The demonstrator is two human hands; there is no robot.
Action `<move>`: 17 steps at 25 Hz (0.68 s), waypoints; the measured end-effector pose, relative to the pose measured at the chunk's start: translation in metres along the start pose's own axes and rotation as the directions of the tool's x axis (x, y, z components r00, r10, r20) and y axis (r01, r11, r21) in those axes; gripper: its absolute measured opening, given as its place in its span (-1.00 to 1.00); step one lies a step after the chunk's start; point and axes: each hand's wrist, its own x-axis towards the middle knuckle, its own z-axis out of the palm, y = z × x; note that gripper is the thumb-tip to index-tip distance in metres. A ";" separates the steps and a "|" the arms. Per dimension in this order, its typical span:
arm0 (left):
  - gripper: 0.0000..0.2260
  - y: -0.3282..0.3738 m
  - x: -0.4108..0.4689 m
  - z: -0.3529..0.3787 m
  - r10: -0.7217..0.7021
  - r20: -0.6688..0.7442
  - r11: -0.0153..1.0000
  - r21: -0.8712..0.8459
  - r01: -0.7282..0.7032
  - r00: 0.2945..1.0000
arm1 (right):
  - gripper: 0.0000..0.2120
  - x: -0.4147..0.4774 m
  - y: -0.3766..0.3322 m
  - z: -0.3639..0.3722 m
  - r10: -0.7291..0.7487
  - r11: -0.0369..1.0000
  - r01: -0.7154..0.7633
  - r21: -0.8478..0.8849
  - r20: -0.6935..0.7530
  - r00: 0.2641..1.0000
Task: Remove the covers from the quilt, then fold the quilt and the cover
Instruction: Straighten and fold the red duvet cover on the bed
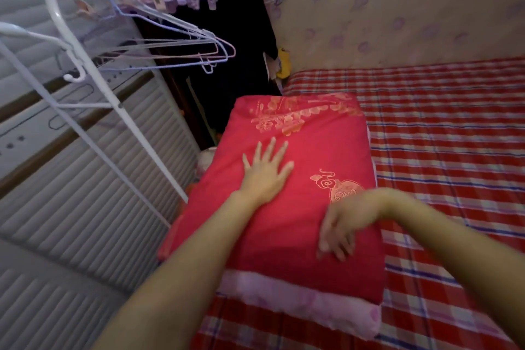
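Note:
A red quilt [306,156] with gold flower embroidery lies folded into a thick rectangular block on the left part of the bed. A pink fabric layer [298,301], folded too, sticks out under its near edge. My left hand [267,170] rests flat on top of the red block, fingers spread. My right hand [338,230] hovers or presses near the block's near right part, fingers apart and pointing down, blurred by motion. Neither hand holds anything.
The bed carries a red, white and blue plaid sheet [454,150]. A white drying rack [85,71] with purple hangers [181,45] stands left of the bed, before a ribbed white cabinet [56,193]. Dark clothing [227,45] hangs at the back; floral wallpaper [397,8] covers the far wall.

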 end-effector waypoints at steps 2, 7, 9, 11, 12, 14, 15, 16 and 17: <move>-0.48 0.004 0.002 0.024 0.005 0.134 0.996 0.085 -0.016 0.991 | -0.81 0.035 -0.010 -0.061 -0.037 0.999 0.022 -0.035 -0.540 0.841; -0.46 -0.032 0.051 0.016 -0.115 0.215 0.993 0.020 0.113 0.970 | -0.55 0.107 0.018 -0.148 0.001 0.792 -0.484 -0.371 -0.793 0.610; -0.44 -0.059 0.092 0.005 -0.199 0.258 0.979 0.018 0.202 0.945 | -0.48 0.120 0.028 -0.172 0.063 0.766 -0.563 -0.311 -0.834 0.547; -0.41 -0.081 0.133 -0.001 -0.263 0.268 0.963 0.021 0.267 0.927 | -0.48 0.131 0.031 -0.196 0.072 0.767 -0.577 -0.282 -0.855 0.514; -0.41 -0.087 0.152 -0.002 -0.297 0.227 0.950 -0.030 0.312 0.927 | -0.50 0.134 0.032 -0.208 0.048 0.795 -0.543 -0.270 -0.865 0.500; -0.44 -0.094 0.187 -0.005 -0.374 0.056 0.909 -0.178 0.378 0.926 | -0.61 0.130 0.041 -0.234 -0.035 0.900 -0.395 -0.183 -0.935 0.352; -0.47 -0.098 0.202 -0.007 -0.408 -0.017 0.892 -0.218 0.395 0.913 | -0.67 0.125 0.048 -0.247 -0.020 0.923 -0.369 -0.105 -0.974 0.227; -0.47 -0.105 0.220 -0.007 -0.443 -0.028 0.873 -0.240 0.424 0.896 | -0.71 0.119 0.055 -0.260 0.045 0.922 -0.388 -0.010 -0.990 0.134; -0.46 -0.114 0.236 -0.006 -0.475 0.001 0.853 -0.244 0.461 0.880 | -0.74 0.112 0.063 -0.272 0.122 0.907 -0.417 0.068 -0.987 0.103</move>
